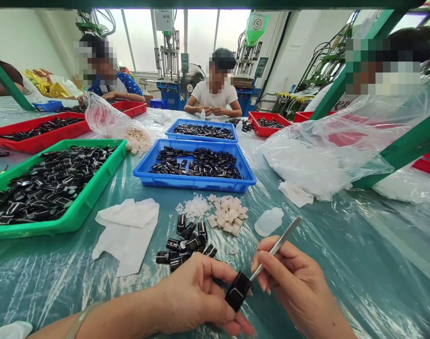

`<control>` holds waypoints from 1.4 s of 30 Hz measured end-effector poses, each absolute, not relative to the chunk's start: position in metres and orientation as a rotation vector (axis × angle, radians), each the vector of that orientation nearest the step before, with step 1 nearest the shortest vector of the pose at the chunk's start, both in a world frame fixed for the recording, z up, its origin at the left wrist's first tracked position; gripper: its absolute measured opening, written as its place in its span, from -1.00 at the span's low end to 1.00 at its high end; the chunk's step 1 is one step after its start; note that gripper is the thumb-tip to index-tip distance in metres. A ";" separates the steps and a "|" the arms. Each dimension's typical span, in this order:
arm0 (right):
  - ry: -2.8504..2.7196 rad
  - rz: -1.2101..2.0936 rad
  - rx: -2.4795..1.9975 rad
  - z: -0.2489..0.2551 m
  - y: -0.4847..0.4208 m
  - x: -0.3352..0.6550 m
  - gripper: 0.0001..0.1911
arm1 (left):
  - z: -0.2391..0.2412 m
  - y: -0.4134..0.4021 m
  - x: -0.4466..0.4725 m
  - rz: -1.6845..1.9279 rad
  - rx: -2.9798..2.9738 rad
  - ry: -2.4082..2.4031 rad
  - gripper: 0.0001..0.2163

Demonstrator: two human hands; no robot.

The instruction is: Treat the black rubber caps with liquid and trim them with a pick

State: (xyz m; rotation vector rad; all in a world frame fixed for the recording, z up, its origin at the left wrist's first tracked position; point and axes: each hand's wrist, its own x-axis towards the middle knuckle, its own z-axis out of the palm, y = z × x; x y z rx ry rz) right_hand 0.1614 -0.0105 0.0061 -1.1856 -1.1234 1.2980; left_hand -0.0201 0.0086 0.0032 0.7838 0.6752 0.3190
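Observation:
Between the thumb and fingers of my left hand (197, 299) is a small black plastic part (238, 291), glossy and roughly rectangular with a pale line across it. My right hand (296, 282) grips metal tweezers (281, 241), whose lower tip meets the black part's right edge. What the tip touches is too small to make out. Beyond my left hand lies a loose pile of similar black parts (191, 241). Farther up are small white pieces (194, 207) and a heap of cream-coloured chunks (229, 214). A translucent squeeze bottle (269, 221) lies on its side near my right hand.
A blue tray (195, 182) and a green tray (84, 207) hold many black parts. A white cloth (128, 235) lies to the left. Clear plastic bags (328, 155) and a green frame post (394, 157) stand at right. Several people sit around the plastic-covered table (359, 273).

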 end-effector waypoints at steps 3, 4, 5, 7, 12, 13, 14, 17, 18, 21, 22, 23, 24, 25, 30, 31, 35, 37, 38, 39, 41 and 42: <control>-1.163 1.320 -1.187 0.003 -0.008 0.163 -0.77 | 0.004 0.008 -0.018 0.324 0.786 0.689 -0.69; -1.164 1.323 -1.189 0.002 -0.008 0.163 -0.77 | 0.004 0.008 -0.018 0.322 0.788 0.694 -0.70; -1.166 1.328 -1.188 0.003 -0.008 0.163 -0.77 | 0.004 0.008 -0.018 0.322 0.790 0.701 -0.70; -1.165 1.340 -1.184 0.003 -0.008 0.162 -0.78 | 0.004 0.007 -0.017 0.317 0.796 0.710 -0.69; -1.144 1.372 -1.217 0.004 -0.008 0.160 -0.75 | 0.006 0.005 -0.017 0.303 0.810 0.733 -0.71; -1.135 1.371 -1.224 0.003 -0.008 0.160 -0.75 | 0.006 0.005 -0.017 0.303 0.813 0.735 -0.71; -1.128 1.373 -1.229 0.003 -0.008 0.160 -0.75 | 0.006 0.006 -0.017 0.305 0.816 0.735 -0.71; -1.124 1.390 -1.231 0.002 -0.008 0.161 -0.74 | 0.005 0.006 -0.018 0.306 0.817 0.735 -0.70; -1.125 1.394 -1.231 0.002 -0.008 0.161 -0.75 | 0.005 0.006 -0.018 0.304 0.818 0.738 -0.70; -1.116 1.396 -1.230 0.002 -0.008 0.160 -0.75 | 0.006 0.006 -0.018 0.300 0.824 0.742 -0.69; -1.116 1.401 -1.229 0.002 -0.008 0.160 -0.75 | 0.006 0.006 -0.017 0.301 0.825 0.741 -0.70; -1.119 1.408 -1.228 0.003 -0.008 0.160 -0.75 | 0.007 0.006 -0.017 0.300 0.826 0.741 -0.70; -1.121 1.414 -1.228 0.003 -0.008 0.159 -0.74 | 0.007 0.006 -0.017 0.298 0.822 0.743 -0.69; -1.119 1.416 -1.231 0.004 -0.008 0.159 -0.73 | 0.008 0.006 -0.017 0.295 0.818 0.746 -0.69; -1.106 1.405 -1.257 0.006 -0.008 0.158 -0.72 | 0.008 0.006 -0.016 0.297 0.816 0.751 -0.69; -1.115 1.407 -1.254 0.005 -0.008 0.158 -0.72 | 0.007 0.006 -0.016 0.301 0.814 0.754 -0.70; -1.139 1.413 -1.241 0.003 -0.008 0.159 -0.74 | 0.006 0.007 -0.017 0.288 0.825 0.751 -0.69; -1.144 1.408 -1.236 0.003 -0.008 0.160 -0.75 | 0.005 0.007 -0.017 0.286 0.831 0.748 -0.69; -1.145 1.405 -1.234 0.002 -0.008 0.160 -0.75 | 0.005 0.007 -0.017 0.287 0.831 0.748 -0.69; -1.146 1.405 -1.230 0.002 -0.008 0.160 -0.75 | 0.006 0.007 -0.017 0.288 0.827 0.750 -0.69; -1.151 1.412 -1.224 0.002 -0.009 0.160 -0.75 | 0.006 0.006 -0.017 0.285 0.821 0.756 -0.70; -1.151 1.416 -1.224 0.001 -0.009 0.160 -0.76 | 0.006 0.006 -0.017 0.286 0.820 0.758 -0.70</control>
